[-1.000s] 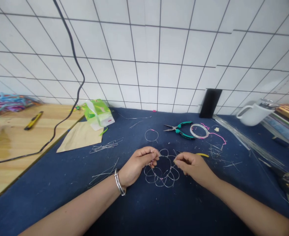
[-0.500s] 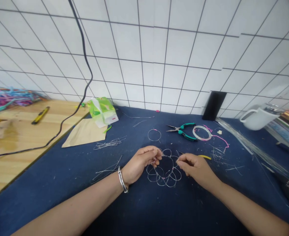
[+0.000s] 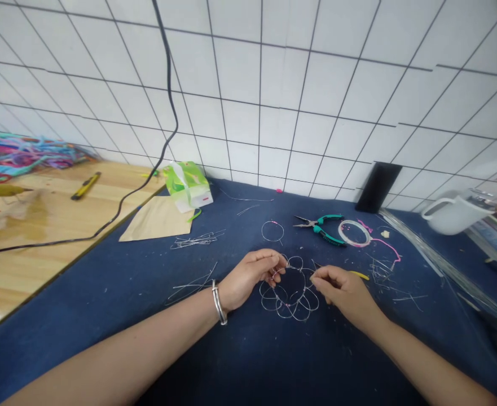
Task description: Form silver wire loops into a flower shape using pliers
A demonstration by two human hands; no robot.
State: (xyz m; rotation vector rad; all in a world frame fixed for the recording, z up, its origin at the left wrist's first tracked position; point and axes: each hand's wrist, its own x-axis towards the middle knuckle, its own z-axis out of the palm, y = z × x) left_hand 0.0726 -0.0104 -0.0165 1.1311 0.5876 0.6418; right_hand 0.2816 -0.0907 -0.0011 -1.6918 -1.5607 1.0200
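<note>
A flower-shaped ring of thin wire loops (image 3: 290, 304) lies on the dark blue cloth (image 3: 146, 304). My left hand (image 3: 252, 277), with a silver bangle at the wrist, pinches the wire flower at its upper left. My right hand (image 3: 343, 290) pinches the flower's upper right edge, fingers closed. A small single wire ring (image 3: 272, 231) with a pink bead lies just beyond the hands.
Teal-handled pliers (image 3: 322, 225), a coil of wire with pink cord (image 3: 353, 233), loose wire pieces (image 3: 197, 241), a brown paper bag (image 3: 157, 219) and a green tissue pack (image 3: 186, 185) lie on the cloth. A white jug (image 3: 453, 214) stands right. A black cable (image 3: 117, 211) crosses the wooden table.
The view has drifted, so everything sits slightly more to the right. Both hands keep their pinch on the wire flower with only small finger shifts.
</note>
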